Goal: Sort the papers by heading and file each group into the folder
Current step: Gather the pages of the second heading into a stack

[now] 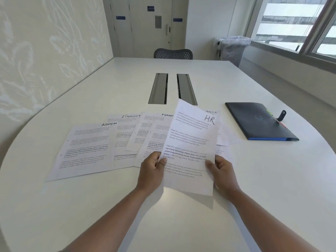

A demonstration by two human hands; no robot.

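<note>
White table (pixel 236 179) takes up most of the shot, papers fanned across it: ADMIN sheet (pixel 85 150) far left, FINANCE sheets (pixel 127 135) mid. Dark folder (pixel 258 120) sits shut off to the right, so the right hand (pixel 222 171) is nearer it. HR sheet (pixel 190 146) is lifted, long axis pointing away, left hand (pixel 151 170) and right each pinching a lower side edge.

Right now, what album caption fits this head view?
Both hands lift the HR sheet above spread papers, folder waiting.
</note>
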